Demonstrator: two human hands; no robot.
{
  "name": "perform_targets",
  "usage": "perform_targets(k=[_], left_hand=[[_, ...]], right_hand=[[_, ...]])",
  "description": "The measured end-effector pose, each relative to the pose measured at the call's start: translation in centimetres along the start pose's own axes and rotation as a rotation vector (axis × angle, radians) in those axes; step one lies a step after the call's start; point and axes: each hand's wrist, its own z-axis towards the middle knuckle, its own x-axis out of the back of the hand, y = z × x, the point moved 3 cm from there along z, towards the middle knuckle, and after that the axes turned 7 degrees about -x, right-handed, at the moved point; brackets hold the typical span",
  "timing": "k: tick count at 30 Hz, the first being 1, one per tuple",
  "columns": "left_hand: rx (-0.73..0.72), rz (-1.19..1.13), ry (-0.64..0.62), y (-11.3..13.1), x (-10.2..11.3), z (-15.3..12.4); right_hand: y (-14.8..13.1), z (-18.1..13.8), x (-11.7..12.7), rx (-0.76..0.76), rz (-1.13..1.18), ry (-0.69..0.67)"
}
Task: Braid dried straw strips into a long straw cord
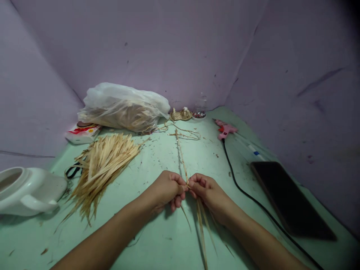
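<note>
A thin braid of dry tan fibre (182,155) runs away from me across the pale green table. My left hand (168,187) pinches its near end from the left. From the right, my right hand (205,189) grips the same end, thumb and fingers closed, almost touching the left. Loose fibre strips (201,228) hang from under the hands toward me. The exact crossing of strands between the fingertips is hidden. Left of my hands lies a thick bundle of flat dry strips (105,161).
A white plastic bag (123,107) sits by the wall beside a small white box (83,133). A woven piece (180,114) and a small bowl (199,115) stand at the back. Right are a pink glue gun (225,128), its black cord and a phone (289,198). A white pitcher (30,191) lies left.
</note>
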Motion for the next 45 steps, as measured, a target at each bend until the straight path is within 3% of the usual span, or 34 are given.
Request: perform_targets(k=[5,11,14,21,26,31,35,38,41,45], left_hand=[[-0.051,0.033,0.0,0.1,0.3,0.0],[-0.161,0.143,0.142,0.1,0.2,0.3],[-0.2,0.123,0.148,-0.4,0.0,0.5],[-0.269,0.226,0.191,-1.1,-0.2,0.7],[-0.259,0.248,0.229,-1.1,-0.3,0.7],[-0.138,0.046,0.251,-0.6,-0.7,0.2],[-0.093,-0.036,0.249,-0.5,-0.8,0.0],[-0.141,-0.034,0.203,-0.5,-0.6,0.2],[-0.189,0.032,0.153,-0.3,-0.2,0.3],[-0.197,0.117,0.115,0.1,0.1,0.2]], right_hand=[[-0.1,-0.1,0.2,0.023,-0.028,0.01],[-0.1,-0.1,0.1,0.072,-0.138,0.013],[0.0,-0.1,0.2,0.089,-0.199,0.04],[-0.7,-0.7,1.4,0.213,-0.54,0.186],[-1.4,-2.0,1.0,0.213,-0.619,0.227],[-0.8,-3.2,-0.5,0.452,-0.887,0.267],[0.0,-3.6,-1.3,0.53,-1.026,0.271],[-0.8,-3.9,-1.4,0.508,-0.977,0.074],[-2.4,-4.0,-0.2,0.295,-0.758,-0.14],[-4.2,-2.9,2.9,0.124,-0.261,0.227]])
